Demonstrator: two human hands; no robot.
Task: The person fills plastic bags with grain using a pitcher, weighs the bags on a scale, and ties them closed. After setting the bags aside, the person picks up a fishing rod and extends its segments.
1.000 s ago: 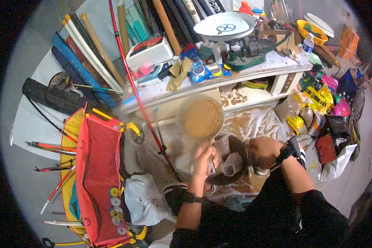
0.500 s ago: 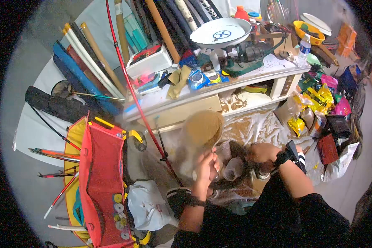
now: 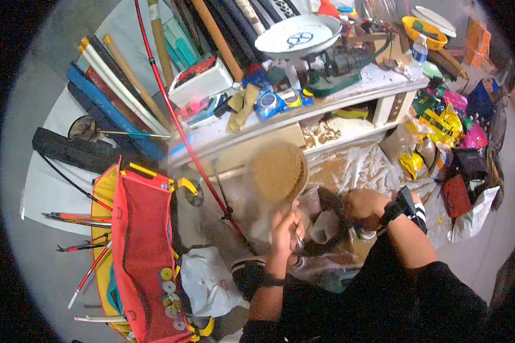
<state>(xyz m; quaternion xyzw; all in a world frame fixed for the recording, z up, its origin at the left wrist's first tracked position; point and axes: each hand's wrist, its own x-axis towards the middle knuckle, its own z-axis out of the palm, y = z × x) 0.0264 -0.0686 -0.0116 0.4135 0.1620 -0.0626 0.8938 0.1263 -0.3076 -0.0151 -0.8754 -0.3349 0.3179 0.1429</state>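
My left hand (image 3: pixel 286 230) is closed around the metal handle of a round sieve (image 3: pixel 277 171). Brown, powdery bait covers much of the sieve's face, and its edges are smeared by motion. Below and to the right of that hand sits a dark round tub (image 3: pixel 331 200). A translucent plastic cup (image 3: pixel 325 227) lies inside the tub. At the tub's right side is my right hand (image 3: pixel 366 207), its fingers curled; what they grip, if anything, is hidden.
A bench (image 3: pixel 360 94) ahead carries a scale with a white pan (image 3: pixel 298 35). On the left stands a red bag (image 3: pixel 146 246) beside a white plastic bag (image 3: pixel 209 280). A red pole (image 3: pixel 177 123) slants past the bench. Colourful packets (image 3: pixel 440 128) are piled right.
The view has shifted slightly, so the bench appears higher and further left. The sieve's brown contents face me more fully. Both hands keep nearly the same places.
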